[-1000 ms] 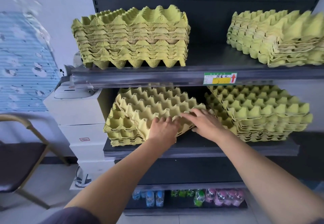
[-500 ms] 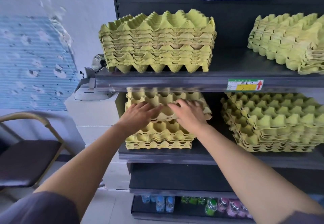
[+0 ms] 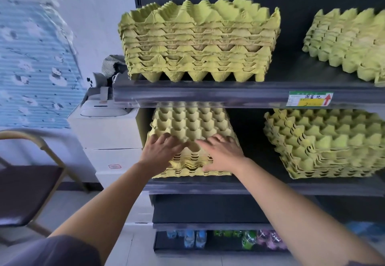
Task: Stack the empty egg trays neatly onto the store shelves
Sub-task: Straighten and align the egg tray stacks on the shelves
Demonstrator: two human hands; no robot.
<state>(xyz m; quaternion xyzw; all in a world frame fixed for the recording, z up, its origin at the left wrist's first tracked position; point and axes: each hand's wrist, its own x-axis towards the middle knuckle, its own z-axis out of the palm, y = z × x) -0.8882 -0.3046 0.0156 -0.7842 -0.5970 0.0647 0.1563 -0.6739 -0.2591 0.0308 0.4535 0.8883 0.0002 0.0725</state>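
Status: four stacks of egg trays stand on the shelving, and no loose tray is in view, so placement appears largely done.

Upper shelf [image 3: 208,97]: the upper-left stack [image 3: 198,40] sits square at the front edge. The upper-right stack [image 3: 350,42] lies turned at an angle.

Middle shelf [image 3: 291,189]: the lower-left stack [image 3: 191,124] is the one in hand. The left hand [image 3: 161,152] and right hand [image 3: 221,153] both rest on its front part with fingers spread. The grip of each hand is apart, lying flat on the trays and clasping nothing. The lower-right stack [image 3: 325,142] is fanned, with its layers stepped out of line.

Judgement: settling the lower-left stack looks to be the step in hand. Squaring the fanned and angled stacks on the right is likely left.

Condition of trays: yellow-green moulded pulp with rows of peaked cups, closely nested. Several rims in the upper-left stack look crumpled.
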